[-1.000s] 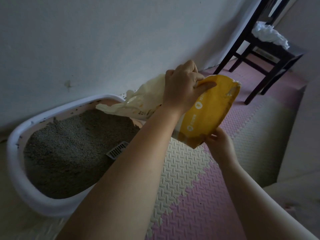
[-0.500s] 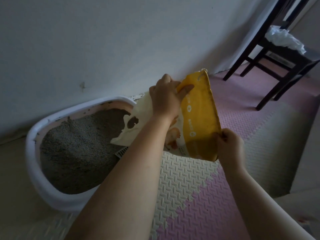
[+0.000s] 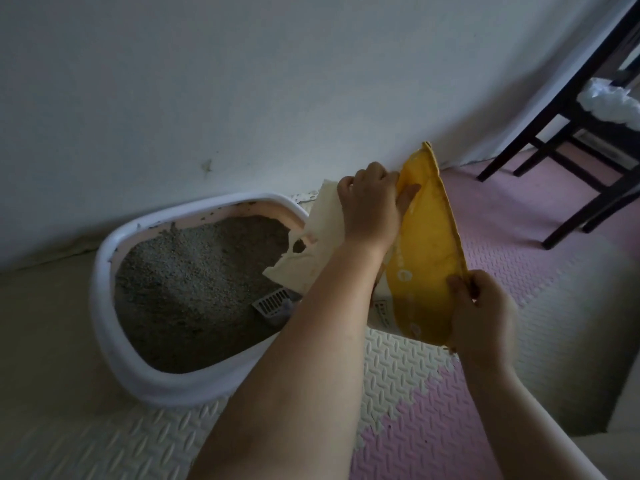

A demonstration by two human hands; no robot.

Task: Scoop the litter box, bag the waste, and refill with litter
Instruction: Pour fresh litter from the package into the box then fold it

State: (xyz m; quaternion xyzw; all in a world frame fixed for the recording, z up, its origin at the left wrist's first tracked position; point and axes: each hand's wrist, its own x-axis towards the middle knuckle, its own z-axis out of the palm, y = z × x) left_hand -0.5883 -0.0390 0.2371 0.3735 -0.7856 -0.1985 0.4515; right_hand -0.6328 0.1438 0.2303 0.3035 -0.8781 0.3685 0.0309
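A white litter box (image 3: 104,296) sits on the floor against the wall, filled with grey litter (image 3: 187,278). A slotted grey scoop (image 3: 273,304) lies in its right corner, partly hidden by my arm. I hold a yellow and cream litter bag (image 3: 427,251) over the box's right end, its cream torn mouth (image 3: 311,258) hanging down over the litter. My left hand (image 3: 372,206) grips the bag near its top. My right hand (image 3: 479,313) pinches the bag's lower yellow edge.
Cream and pink foam mats (image 3: 408,386) cover the floor. A dark wooden chair (image 3: 568,133) stands at the far right with a white crumpled bag (image 3: 609,102) on its seat. The white wall (image 3: 242,81) runs behind the box.
The bag has swung more upright, its yellow end rising while the cream mouth drops toward the litter. My right hand has shifted right and lower along the bag's edge.
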